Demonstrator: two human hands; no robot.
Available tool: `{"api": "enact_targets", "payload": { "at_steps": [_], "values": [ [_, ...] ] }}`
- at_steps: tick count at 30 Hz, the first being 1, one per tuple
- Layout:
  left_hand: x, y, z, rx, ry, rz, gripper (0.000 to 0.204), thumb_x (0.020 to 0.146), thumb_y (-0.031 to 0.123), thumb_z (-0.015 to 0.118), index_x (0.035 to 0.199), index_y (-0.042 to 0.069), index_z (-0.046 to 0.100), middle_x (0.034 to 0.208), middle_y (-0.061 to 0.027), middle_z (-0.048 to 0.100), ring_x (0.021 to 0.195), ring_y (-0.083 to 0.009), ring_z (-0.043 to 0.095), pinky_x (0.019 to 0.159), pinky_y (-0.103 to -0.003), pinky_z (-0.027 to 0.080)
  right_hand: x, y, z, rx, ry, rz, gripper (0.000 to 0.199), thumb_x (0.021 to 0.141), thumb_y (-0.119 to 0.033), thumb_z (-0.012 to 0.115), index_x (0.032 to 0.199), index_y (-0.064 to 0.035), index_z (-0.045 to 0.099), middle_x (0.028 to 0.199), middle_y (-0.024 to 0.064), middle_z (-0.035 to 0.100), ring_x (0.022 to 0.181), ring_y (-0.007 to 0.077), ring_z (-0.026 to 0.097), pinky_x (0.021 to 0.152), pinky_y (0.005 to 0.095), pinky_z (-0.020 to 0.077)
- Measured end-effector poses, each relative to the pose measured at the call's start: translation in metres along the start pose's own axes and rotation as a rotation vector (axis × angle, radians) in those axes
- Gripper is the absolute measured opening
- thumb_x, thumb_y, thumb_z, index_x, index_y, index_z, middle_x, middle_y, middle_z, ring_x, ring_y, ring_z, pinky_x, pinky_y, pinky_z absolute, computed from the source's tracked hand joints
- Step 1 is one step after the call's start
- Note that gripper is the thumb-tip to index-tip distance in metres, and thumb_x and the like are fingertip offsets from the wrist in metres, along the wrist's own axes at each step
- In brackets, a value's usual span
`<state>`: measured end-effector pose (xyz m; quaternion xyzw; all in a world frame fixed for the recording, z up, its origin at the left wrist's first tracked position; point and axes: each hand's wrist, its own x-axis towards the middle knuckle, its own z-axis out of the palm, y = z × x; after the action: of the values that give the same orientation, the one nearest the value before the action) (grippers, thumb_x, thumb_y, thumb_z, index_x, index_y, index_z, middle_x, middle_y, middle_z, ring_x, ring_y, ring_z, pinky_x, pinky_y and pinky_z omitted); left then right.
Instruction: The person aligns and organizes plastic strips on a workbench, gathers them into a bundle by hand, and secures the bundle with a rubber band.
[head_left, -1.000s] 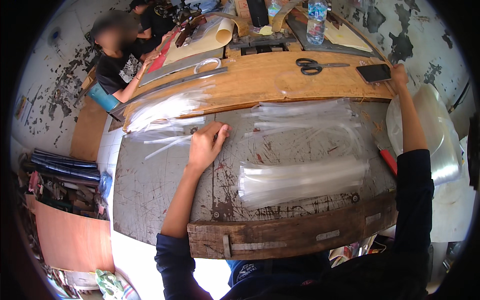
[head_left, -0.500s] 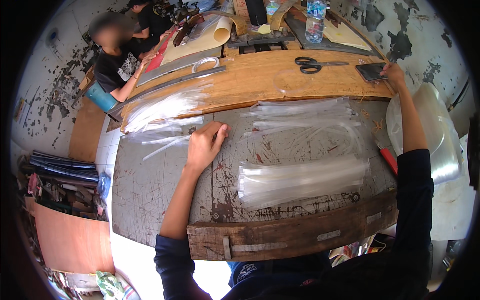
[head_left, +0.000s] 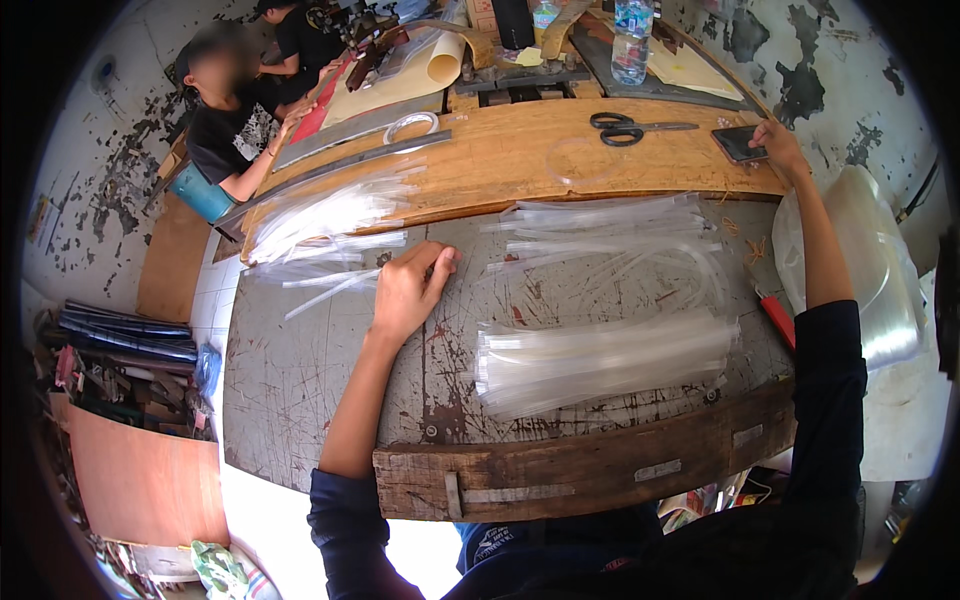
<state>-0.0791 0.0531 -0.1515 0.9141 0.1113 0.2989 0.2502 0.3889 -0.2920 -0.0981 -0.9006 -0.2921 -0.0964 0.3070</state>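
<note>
Bench (head_left: 490, 150): btl (head_left: 631, 42) w/ liquid (head_left: 629, 68); L fingers (head_left: 440, 264) curled, R fingers (head_left: 765, 131) at phone (head_left: 733, 146), grip unclear.

Open room is offered on the near left of the tabletop (head_left: 285, 390), bounded by the left forearm (head_left: 360, 405). A lane is left between the left hand (head_left: 405, 290) and the near bundle of clear strips (head_left: 605, 365). Farther off, low passage is blocked by loose strips (head_left: 610, 215) on the right and a pale pile (head_left: 325, 218) on the left. The far right is obstructed by the phone (head_left: 735, 145) and right hand (head_left: 782, 148); the right edge, by a red-handled tool (head_left: 776, 320).
</note>
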Motion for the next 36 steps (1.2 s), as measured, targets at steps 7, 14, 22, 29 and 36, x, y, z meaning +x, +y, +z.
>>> {"api": "enact_targets", "payload": {
  "at_steps": [7, 14, 22, 29, 36],
  "values": [
    [0.001, -0.003, 0.001, -0.003, 0.009, 0.019, 0.016, 0.086, 0.016, 0.054, 0.080, 0.004, 0.063, 0.069, -0.0075, 0.062, 0.058, -0.0204, 0.062, 0.054, -0.030, 0.048, -0.001, -0.005, 0.004, 0.068, 0.119, 0.001, 0.023, 0.073, 0.007, 0.033, 0.083, -0.0005, 0.052, 0.076, 0.0089, 0.059, 0.076, 0.0177, 0.060, 0.071, 0.0288, 0.0446],
    [0.015, 0.007, -0.002, -0.067, -0.040, -0.011, 0.017, 0.087, 0.017, 0.053, 0.083, 0.004, 0.064, 0.074, -0.0081, 0.064, 0.059, -0.0196, 0.063, 0.053, -0.029, 0.048, -0.025, -0.102, -0.007, 0.120, -0.406, -0.474, 0.010, 0.078, -0.002, 0.049, 0.088, -0.0006, 0.054, 0.083, 0.0083, 0.061, 0.076, 0.0148, 0.059, 0.071, 0.0280, 0.0462],
    [0.056, 0.063, 0.013, -0.210, -0.403, 0.261, 0.017, 0.084, 0.015, 0.057, 0.091, 0.002, 0.063, 0.081, -0.0097, 0.065, 0.069, -0.0181, 0.063, 0.060, -0.028, 0.053, -0.140, -0.227, 0.054, 0.088, -0.768, -0.743, 0.018, 0.071, -0.013, 0.068, 0.083, -0.0033, 0.058, 0.088, 0.0082, 0.058, 0.085, 0.0226, 0.055, 0.076, 0.0331, 0.0440],
    [0.055, 0.061, 0.014, -0.312, -0.566, 0.176, 0.018, 0.082, 0.016, 0.061, 0.096, 0.005, 0.062, 0.090, -0.0080, 0.065, 0.078, -0.0179, 0.063, 0.063, -0.028, 0.052, -0.149, -0.222, 0.066, 0.041, -0.751, -0.850, 0.014, 0.071, -0.007, 0.066, 0.079, -0.0031, 0.055, 0.077, 0.0080, 0.055, 0.081, 0.0256, 0.053, 0.073, 0.0353, 0.0423],
    [0.053, 0.062, 0.014, -0.376, -0.547, 0.124, 0.026, 0.080, 0.013, 0.063, 0.104, 0.003, 0.059, 0.090, -0.0120, 0.064, 0.079, -0.0186, 0.064, 0.064, -0.029, 0.053, -0.159, -0.233, 0.069, 0.182, -0.694, -0.627, 0.013, 0.080, -0.010, 0.057, 0.085, 0.0006, 0.051, 0.073, 0.0157, 0.057, 0.069, 0.0314, 0.055, 0.064, 0.0395, 0.0413]
  ]
}}
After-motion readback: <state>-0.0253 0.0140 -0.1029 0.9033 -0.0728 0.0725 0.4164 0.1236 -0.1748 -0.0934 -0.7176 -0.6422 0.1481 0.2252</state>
